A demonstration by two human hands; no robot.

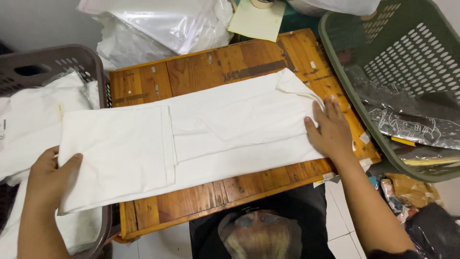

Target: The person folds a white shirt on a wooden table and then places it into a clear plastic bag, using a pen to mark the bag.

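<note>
White garment (201, 139), centre of frame: matt woven cloth, smooth, softly creased at the folds. Table (249, 62): slatted wood, orange-brown varnish with slight sheen, worn dark in patches, bits of tape stuck on. Grey basket (72, 60), left edge: perforated matt plastic, holding more white cloth. Green basket (407, 48), upper right: perforated plastic, dull sheen. Clear bags (163, 24), top of frame: thin glossy plastic film, crinkled. Pale yellow sheet (256, 21), top centre: matt paper.
</note>
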